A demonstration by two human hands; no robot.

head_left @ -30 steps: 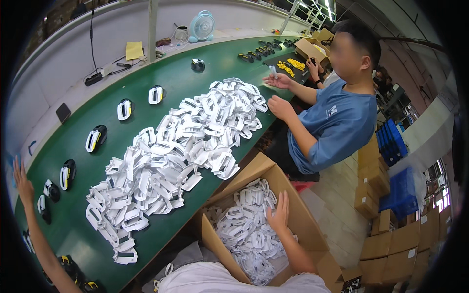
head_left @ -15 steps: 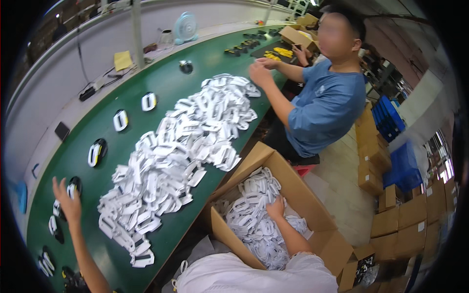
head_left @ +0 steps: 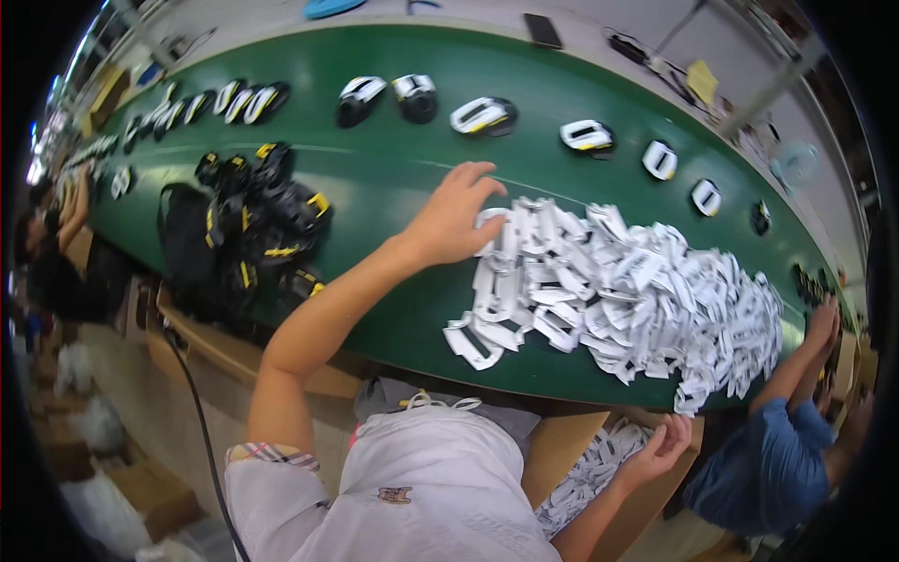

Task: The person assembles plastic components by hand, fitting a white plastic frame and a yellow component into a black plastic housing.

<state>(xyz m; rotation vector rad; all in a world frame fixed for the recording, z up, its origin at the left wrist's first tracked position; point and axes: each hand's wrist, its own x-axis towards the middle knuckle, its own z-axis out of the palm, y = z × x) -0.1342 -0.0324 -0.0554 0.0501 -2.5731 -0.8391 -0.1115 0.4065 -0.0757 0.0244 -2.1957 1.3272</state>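
My left hand [head_left: 459,215] reaches over the green table [head_left: 384,192], fingers spread, at the left end of a pile of white slotted pieces [head_left: 637,286]. Its fingertips are beside the nearest pieces, and nothing shows in its grasp. My right hand [head_left: 655,451] is over a cardboard box [head_left: 562,459] at the table's front edge, with loosely bent fingers and nothing seen in them. More of the same white slotted pieces [head_left: 599,468] lie inside this box. Beyond my left hand sits a black-and-yellow item with a white slotted piece on it [head_left: 482,116].
Several similar fitted items [head_left: 587,136] line the table's far side. A heap of black-and-yellow items [head_left: 267,211] lies left of my left arm. A co-worker in a blue shirt [head_left: 768,468] is at the right; another person [head_left: 56,253] works far left. A black cable [head_left: 197,403] hangs nearby.
The view has swung left. My right hand has come up from among the white pieces in the box. My left hand has left the fitted items and is now by the pile.
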